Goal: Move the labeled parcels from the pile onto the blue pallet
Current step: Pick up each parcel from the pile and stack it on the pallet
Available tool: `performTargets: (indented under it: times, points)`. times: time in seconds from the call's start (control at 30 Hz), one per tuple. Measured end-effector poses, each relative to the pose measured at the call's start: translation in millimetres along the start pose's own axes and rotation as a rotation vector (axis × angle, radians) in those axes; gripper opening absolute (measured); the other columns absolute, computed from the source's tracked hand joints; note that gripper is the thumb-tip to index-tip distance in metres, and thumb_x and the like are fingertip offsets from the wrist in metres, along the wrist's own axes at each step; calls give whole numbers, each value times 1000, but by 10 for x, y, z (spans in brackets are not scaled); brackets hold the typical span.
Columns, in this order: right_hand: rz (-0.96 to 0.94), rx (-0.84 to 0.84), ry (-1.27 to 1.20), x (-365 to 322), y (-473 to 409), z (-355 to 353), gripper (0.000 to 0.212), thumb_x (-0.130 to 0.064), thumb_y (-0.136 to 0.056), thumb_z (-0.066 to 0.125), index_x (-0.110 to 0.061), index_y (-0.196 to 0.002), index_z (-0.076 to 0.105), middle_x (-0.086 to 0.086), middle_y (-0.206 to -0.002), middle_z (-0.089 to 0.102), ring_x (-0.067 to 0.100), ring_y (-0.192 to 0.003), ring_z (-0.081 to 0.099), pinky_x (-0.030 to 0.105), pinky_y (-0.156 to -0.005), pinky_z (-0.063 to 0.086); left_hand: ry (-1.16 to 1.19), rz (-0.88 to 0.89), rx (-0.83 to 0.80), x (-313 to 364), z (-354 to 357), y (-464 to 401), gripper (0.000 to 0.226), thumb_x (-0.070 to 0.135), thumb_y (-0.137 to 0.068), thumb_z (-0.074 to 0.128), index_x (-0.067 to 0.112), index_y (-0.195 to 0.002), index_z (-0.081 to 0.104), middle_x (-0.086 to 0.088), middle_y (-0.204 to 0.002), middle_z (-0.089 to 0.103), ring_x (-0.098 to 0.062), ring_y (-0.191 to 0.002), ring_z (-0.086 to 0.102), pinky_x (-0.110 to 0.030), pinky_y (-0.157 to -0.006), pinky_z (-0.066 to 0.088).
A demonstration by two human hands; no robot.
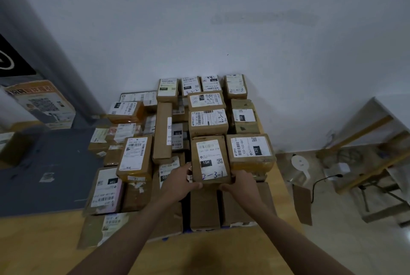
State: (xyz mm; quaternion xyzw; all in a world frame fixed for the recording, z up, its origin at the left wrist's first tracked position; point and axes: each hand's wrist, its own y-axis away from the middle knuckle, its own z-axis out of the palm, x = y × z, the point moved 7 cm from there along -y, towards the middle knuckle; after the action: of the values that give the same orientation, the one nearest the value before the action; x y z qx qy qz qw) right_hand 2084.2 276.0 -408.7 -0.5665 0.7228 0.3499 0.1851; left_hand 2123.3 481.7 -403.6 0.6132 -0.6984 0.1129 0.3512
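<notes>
We face a broad stack of brown cardboard parcels with white labels (177, 132) against the wall; little of the blue pallet (186, 229) shows beneath. Our left hand (180, 180) and right hand (240, 182) clamp the small brown labelled box marked 2-3-1 (210, 159) at the stack's front. We judge we are placing it; next we settle it flat and let go.

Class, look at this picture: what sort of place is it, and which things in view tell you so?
Probably a parcel sorting or storage room. Many cardboard parcels with barcode shipping labels are stacked against a bare wall, and both hands hold one handwritten "2-3-1".
</notes>
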Motion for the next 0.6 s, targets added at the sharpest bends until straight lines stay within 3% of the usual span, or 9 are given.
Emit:
performTargets:
  times: [0.1, 0.23, 0.33, 0.5, 0.6]
  points:
    - [47, -43, 43, 41, 16, 57, 33, -28, -77, 81, -18, -107, 69, -4, -101, 72, 11, -89, 68, 32, -79, 59, -45, -29, -31, -44, 76, 16, 66, 40, -66, 82, 39, -125, 54, 21, -88, 61, 4, -73, 55, -14, -57, 39]
    - [73, -97, 101, 32, -7, 75, 38, -28, -79, 79, -13, -110, 66, 2, -105, 70, 16, -93, 67, 35, -83, 58, -95, -31, -58, -13, 110, -5, 62, 40, -67, 82, 36, -122, 53, 11, -106, 68, -5, -81, 57, -19, -58, 41]
    - [80, -168, 189, -4, -25, 20, 39, -28, -79, 80, -9, -110, 66, 5, -106, 70, 18, -94, 68, 36, -83, 59, -156, -19, -104, 51, 74, -13, 61, 39, -70, 80, 29, -123, 54, 6, -111, 67, -12, -93, 61, -28, -70, 52]
    - [82, -261, 327, -165, 22, -197, 33, -24, -78, 80, -5, -100, 65, 9, -95, 67, 24, -82, 70, 37, -65, 62, -307, -19, -209, 171, -16, 63, 63, 34, -69, 79, 25, -126, 53, 2, -118, 63, -17, -102, 60, -35, -83, 54]
    - [26, -245, 414, -350, 90, -330, 19, -21, -84, 74, -10, -88, 60, 4, -78, 61, 22, -70, 70, 32, -55, 61, -361, -49, -219, 219, -168, 135, 60, 36, -68, 81, 25, -120, 55, 1, -117, 63, -17, -99, 60, -36, -83, 55]
